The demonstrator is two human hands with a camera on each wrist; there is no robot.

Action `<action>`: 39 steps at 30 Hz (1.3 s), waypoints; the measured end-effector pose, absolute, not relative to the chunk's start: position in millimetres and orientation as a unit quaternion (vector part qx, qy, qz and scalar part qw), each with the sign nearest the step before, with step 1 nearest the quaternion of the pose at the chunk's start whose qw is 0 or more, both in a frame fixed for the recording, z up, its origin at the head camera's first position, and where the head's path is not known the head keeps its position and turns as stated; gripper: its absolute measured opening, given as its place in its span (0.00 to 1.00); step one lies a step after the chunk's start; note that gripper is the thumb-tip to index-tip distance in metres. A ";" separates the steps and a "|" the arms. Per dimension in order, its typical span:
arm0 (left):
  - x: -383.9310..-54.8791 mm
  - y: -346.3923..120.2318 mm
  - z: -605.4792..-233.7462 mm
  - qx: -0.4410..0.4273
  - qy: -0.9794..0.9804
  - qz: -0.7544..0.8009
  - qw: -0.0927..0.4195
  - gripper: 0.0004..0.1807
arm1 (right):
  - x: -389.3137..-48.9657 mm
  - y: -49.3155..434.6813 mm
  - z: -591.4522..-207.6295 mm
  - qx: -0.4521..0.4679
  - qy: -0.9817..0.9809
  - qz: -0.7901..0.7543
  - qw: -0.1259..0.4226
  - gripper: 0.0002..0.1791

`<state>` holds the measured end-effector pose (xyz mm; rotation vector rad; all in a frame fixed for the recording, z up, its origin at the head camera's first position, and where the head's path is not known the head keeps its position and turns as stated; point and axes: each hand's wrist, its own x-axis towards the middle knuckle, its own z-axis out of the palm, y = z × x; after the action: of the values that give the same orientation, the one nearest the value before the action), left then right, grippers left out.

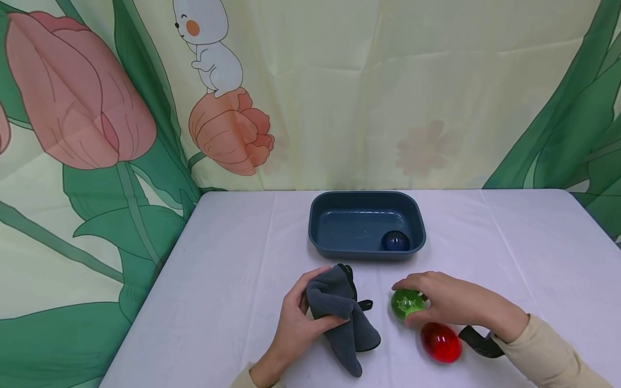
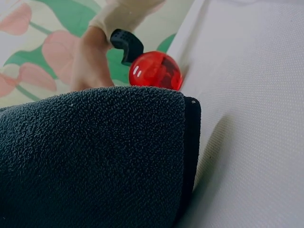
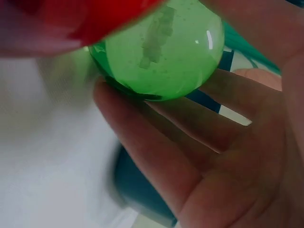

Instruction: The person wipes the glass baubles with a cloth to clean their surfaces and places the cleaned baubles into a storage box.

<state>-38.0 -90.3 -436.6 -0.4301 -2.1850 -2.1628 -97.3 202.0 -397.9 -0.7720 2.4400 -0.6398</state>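
Nearest, the left hand (image 1: pixel 296 323) grips a bunched grey cloth (image 1: pixel 335 295) between thumb and fingers, its loose folds trailing towards five o'clock. A red ball (image 1: pixel 441 343) lies beyond, with a black wrist piece (image 1: pixel 481 343) close at its three o'clock. Just beside it, towards ten, the right hand (image 1: pixel 443 299) pinches a green ball (image 1: pixel 405 305), spread only to its width. From there, at eleven, a blue tray (image 1: pixel 349 223) bars the way to the tablecloth (image 1: pixel 485 242)'s far edge; a dark blue ball (image 1: pixel 396 241) sits inside at four o'clock.
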 end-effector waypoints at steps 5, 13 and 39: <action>-39.0 -89.6 -436.5 -0.141 -0.702 -0.697 0.020 0.41 | -98.9 201.9 -398.9 -0.306 0.894 -0.239 0.224 0.32; -39.8 -90.3 -437.0 -0.149 -0.698 -0.700 0.016 0.41 | -101.2 201.7 -391.1 -0.326 0.898 -0.238 0.176 0.31; -55.3 -78.3 -421.9 -0.151 -0.708 -0.690 0.018 0.44 | -100.7 195.1 -363.2 -0.354 0.863 -0.358 0.028 0.32</action>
<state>-55.3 -78.3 -421.9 -0.4686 -2.1989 -2.1419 -100.7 195.1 -363.2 -1.0932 2.6658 -1.1059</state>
